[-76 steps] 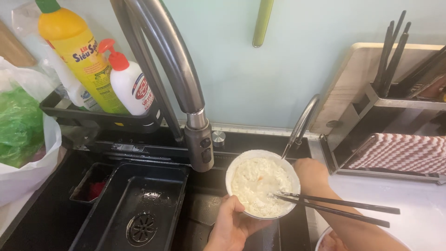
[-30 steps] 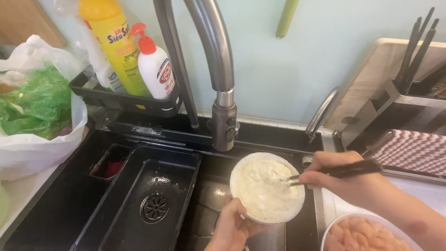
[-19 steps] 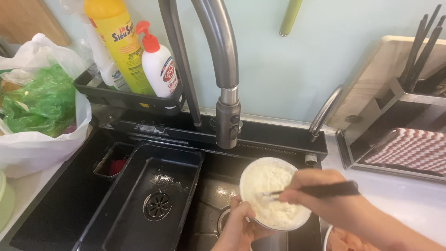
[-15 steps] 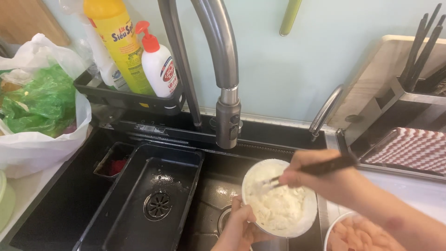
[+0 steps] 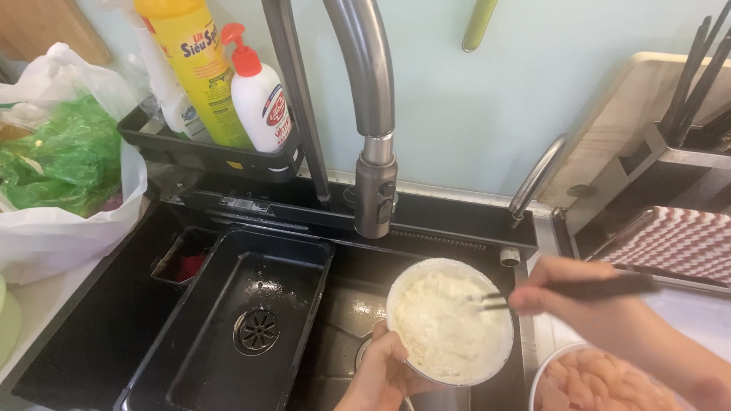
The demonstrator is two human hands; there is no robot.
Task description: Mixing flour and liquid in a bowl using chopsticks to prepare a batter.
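My left hand (image 5: 381, 377) holds a white bowl (image 5: 449, 318) from below, tilted over the black sink (image 5: 228, 320). The bowl is filled with a white, lumpy batter or rice mixture. My right hand (image 5: 579, 293) grips dark chopsticks (image 5: 533, 295) whose tips reach into the mixture at the bowl's right side. The bowl hangs just below and right of the grey tap spout (image 5: 375, 186).
A bowl of pale pink raw meat (image 5: 601, 384) sits at the bottom right. A shelf holds a yellow bottle (image 5: 199, 68) and a white pump bottle (image 5: 259, 95). A white bag with greens (image 5: 53, 167) lies left. A dish rack with a checked cloth (image 5: 670, 240) stands right.
The bowl has stayed over the sink in my left hand while my right hand has kept moving the chopsticks around in the white mixture. The view has shifted slightly.
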